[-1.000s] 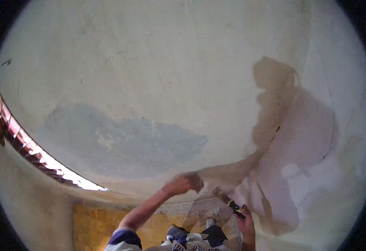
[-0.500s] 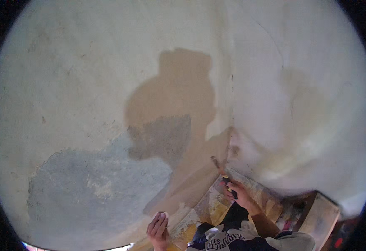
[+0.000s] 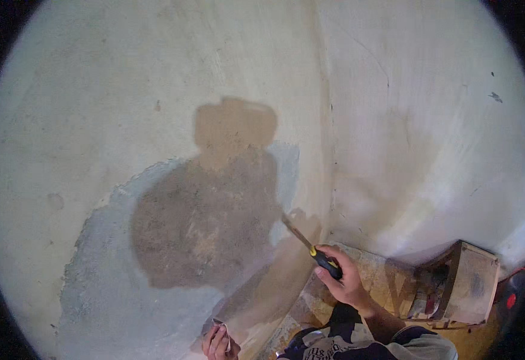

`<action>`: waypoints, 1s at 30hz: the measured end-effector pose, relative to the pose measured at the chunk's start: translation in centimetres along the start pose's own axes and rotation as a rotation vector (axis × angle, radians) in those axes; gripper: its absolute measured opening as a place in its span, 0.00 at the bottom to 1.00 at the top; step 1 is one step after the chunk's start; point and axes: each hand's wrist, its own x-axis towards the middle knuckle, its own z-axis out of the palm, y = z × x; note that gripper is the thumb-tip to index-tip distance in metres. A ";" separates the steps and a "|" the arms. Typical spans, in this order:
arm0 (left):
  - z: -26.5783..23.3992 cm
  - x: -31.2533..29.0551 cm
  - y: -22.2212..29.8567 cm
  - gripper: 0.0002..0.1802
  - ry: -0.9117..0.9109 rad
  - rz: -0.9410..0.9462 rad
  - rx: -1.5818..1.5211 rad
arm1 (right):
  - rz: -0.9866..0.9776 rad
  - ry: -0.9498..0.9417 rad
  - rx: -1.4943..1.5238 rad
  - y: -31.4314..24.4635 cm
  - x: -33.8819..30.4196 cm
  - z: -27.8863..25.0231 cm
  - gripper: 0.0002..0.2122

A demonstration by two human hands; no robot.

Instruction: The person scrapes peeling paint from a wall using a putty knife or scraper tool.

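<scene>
In my right hand (image 3: 348,282) is a scraper (image 3: 321,255) with a black and yellow handle. Its long, narrow-looking blade points up and left, with the tip at or close to the wall beside the bare grey patch (image 3: 103,264); whether it touches I cannot tell. Low in the view, my left hand (image 3: 216,344) is closed on a small, whitish folded piece, its material unclear, close to the lower part of the wall. Around the grey patch, the pale coating (image 3: 64,138) ends in a ragged edge. My head and arm shadow darkens much of the patch.
A second pale wall (image 3: 388,180) meets this one at a corner right of my right hand. On the right stands a wooden box-like piece (image 3: 471,285), with a dark and red object (image 3: 510,300) beyond it. The floor (image 3: 388,276) is stained yellow-brown.
The scraper has moved left and up from near the corner to the grey patch's right side. My left hand is lower and slightly left. The view has shifted, showing more of the wooden piece.
</scene>
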 end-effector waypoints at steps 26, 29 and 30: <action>-0.4 1.8 -4.8 0.25 -0.122 0.403 -0.140 | -0.606 0.276 -0.437 -0.5 3.7 -2.7 0.09; 0.1 0.9 -6.9 0.25 -0.148 0.486 -0.198 | -0.791 0.149 -0.147 0.6 6.9 -2.4 0.10; 0.6 1.4 -6.5 0.25 -0.128 0.550 -0.204 | -0.813 0.086 -0.017 1.1 8.1 -1.8 0.10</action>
